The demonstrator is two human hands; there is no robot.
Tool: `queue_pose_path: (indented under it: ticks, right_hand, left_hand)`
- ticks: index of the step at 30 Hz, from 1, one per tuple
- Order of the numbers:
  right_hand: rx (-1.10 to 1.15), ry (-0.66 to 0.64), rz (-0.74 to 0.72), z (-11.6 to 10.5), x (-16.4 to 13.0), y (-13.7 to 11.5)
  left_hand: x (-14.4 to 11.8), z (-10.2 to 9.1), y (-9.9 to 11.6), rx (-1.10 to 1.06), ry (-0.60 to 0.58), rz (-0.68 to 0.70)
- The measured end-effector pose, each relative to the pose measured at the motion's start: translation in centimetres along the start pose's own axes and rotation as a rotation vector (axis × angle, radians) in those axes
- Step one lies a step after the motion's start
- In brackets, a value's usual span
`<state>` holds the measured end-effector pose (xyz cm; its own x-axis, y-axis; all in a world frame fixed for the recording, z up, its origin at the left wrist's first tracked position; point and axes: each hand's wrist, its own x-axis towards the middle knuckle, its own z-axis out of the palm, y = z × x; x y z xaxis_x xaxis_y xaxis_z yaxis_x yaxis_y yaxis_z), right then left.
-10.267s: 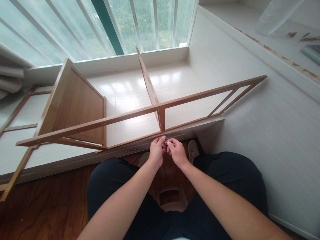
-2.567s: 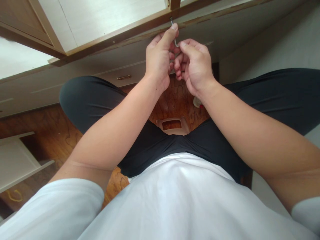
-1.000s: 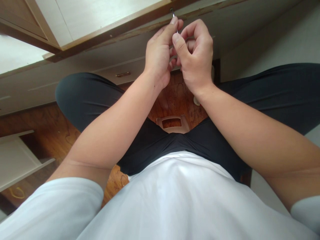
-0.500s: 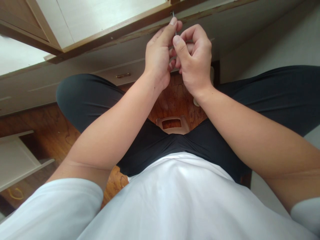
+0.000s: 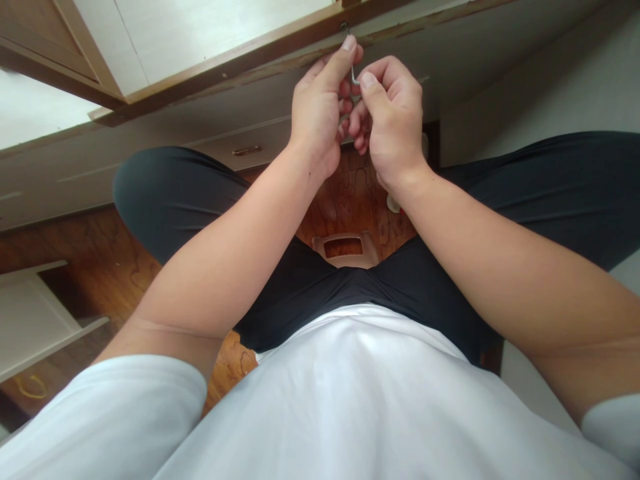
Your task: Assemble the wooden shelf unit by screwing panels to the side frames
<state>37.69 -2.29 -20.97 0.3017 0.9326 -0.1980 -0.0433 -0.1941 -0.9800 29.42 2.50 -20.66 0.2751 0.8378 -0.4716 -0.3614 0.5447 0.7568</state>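
Observation:
Between my hands is a thin bent metal rod, an Allen key (image 5: pixel 355 77), its far end reaching up to a small hole in the brown wooden rail (image 5: pixel 280 48). My left hand (image 5: pixel 320 100) pinches the long part of the key between thumb and fingers, close below the rail. At the key's bent short end, my right hand (image 5: pixel 395 113) grips it with thumb and forefinger. The other fingers of my right hand curl loosely below. The key's tip at the hole is too small to make out clearly.
A white panel (image 5: pixel 200 33) lies beyond the rail, and a brown wooden frame (image 5: pixel 75 47) stands at upper left. Below is a pale drawer front with a metal handle (image 5: pixel 247 151). A beige stool (image 5: pixel 370 248) shows between my legs. A white board (image 5: pixel 35 320) sits on the wooden floor.
My right hand has shifted slightly right and down, its thumb now at the key's bent end, which has come into sight. My left hand stays nearly in place.

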Motion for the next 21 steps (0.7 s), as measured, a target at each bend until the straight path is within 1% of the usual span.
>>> queue_pose_path:
  ticks: [1,2,6,9,12,17,19,21]
  right_hand:
    - [0.023,0.038,-0.023,0.0,0.0,0.0]
    - [0.041,0.041,-0.025,0.1,0.1,0.0]
    - [0.106,-0.010,0.035,-0.1,0.3,0.1]
    - [0.136,-0.033,0.065,-0.4,0.5,0.3]
    - [0.115,-0.027,0.078,-0.4,0.3,0.1]
    - [0.009,0.025,0.079,-0.2,-0.1,-0.7]
    - [0.016,0.029,0.072,-0.2,-0.1,-0.7]
    - [0.038,0.003,0.069,-0.3,0.0,-0.6]
  left_hand:
    - [0.1,0.0,-0.1,-0.004,-0.007,0.002]
    - [0.2,0.0,-0.1,-0.005,-0.014,0.005]
    - [0.5,0.0,-0.3,0.001,-0.014,0.008]
    - [0.5,0.0,-0.3,0.005,0.012,-0.019]
    - [0.6,-0.1,-0.4,0.011,0.023,-0.037]
    - [0.6,0.0,-0.8,0.046,-0.030,0.049]
    - [0.5,0.0,-0.8,0.040,-0.040,0.066]
    - [0.4,0.2,-0.8,0.015,-0.024,0.062]
